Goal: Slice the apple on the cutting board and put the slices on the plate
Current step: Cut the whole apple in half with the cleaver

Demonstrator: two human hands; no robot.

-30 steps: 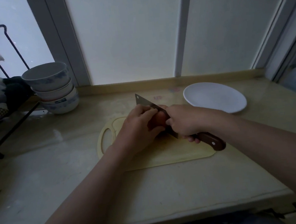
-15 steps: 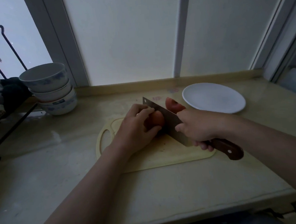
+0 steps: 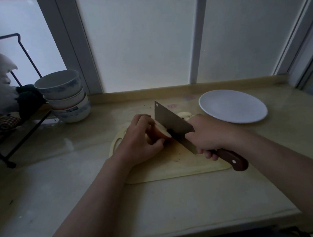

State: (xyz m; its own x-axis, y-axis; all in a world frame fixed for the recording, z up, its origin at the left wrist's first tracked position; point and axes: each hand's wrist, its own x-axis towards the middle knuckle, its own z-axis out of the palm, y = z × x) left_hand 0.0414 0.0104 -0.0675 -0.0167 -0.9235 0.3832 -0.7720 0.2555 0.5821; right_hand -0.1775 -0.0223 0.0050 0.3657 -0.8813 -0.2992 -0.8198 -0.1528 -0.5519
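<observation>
A pale yellow cutting board [image 3: 174, 168] lies on the counter in the middle. My left hand [image 3: 138, 141] grips an apple half [image 3: 161, 131], its pale cut face turned to the blade. My right hand [image 3: 208, 135] grips the brown handle of a cleaver [image 3: 172, 122], whose blade stands against that cut face. Behind the blade lies the other apple piece [image 3: 185, 115], cut side up, partly hidden by the cleaver and my right hand. A white plate [image 3: 232, 105] sits empty at the back right.
A stack of white and blue bowls [image 3: 65, 96] stands at the back left beside a black wire rack [image 3: 13, 117] holding cloths. The window sill runs along the back. The counter's front edge is near me.
The apple has split: one piece fell away behind the blade and now lies cut side up. The cleaver moved right and stands against the half my left hand holds.
</observation>
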